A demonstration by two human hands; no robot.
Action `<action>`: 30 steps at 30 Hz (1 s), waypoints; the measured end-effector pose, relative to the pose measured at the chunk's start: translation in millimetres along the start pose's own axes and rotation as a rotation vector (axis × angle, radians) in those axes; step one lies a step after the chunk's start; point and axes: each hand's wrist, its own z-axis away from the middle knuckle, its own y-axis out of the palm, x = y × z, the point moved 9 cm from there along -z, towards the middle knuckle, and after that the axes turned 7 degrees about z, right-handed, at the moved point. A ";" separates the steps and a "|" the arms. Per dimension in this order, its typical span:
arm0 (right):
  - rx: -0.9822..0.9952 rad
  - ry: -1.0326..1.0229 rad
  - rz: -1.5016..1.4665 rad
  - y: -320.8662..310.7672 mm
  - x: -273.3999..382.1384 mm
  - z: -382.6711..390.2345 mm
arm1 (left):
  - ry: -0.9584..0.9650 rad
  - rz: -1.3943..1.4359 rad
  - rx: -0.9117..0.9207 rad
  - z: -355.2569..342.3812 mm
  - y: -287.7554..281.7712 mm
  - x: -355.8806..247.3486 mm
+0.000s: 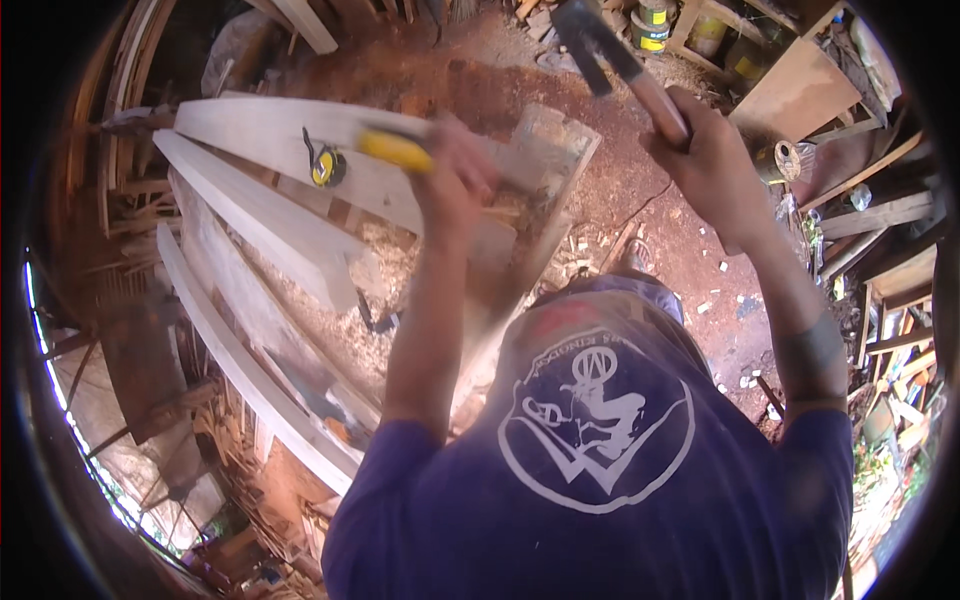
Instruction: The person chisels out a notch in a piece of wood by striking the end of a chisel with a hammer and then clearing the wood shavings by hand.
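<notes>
My left hand (455, 180), smeared by motion, is closed around a yellow-handled chisel (395, 150). The handle sticks out to the left; a blurred grey streak on the other side looks like its blade. Raised at the right, my right hand (715, 165) grips the wooden handle of a hammer (655, 100), whose dark metal head points up and away. Below my left hand lies a long pale wooden board (270, 125), with a yellow and black tape measure (326, 167) resting on it. A second shaped timber (265, 215) lies alongside, nearer me.
The worktable's right end (572, 165) is pale and worn. Wood shavings (325, 300) and a small dark tool (380, 318) lie between the timbers. A curved board (235, 360) runs along the near left. Scrap wood (800, 90) and paint cans (650, 35) stand at the far right.
</notes>
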 end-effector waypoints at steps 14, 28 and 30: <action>0.060 0.036 -0.050 6.6 -12.6 2.0 | 0.170 -0.186 -0.234 21.5 -49.9 -40.4; -0.057 -0.373 0.131 -20.9 91.4 -20.4 | 0.166 -0.440 -0.143 21.1 -34.1 -29.9; -0.218 -0.549 0.143 -55.4 139.2 -22.9 | 0.172 -0.437 -0.142 22.2 -32.2 -28.9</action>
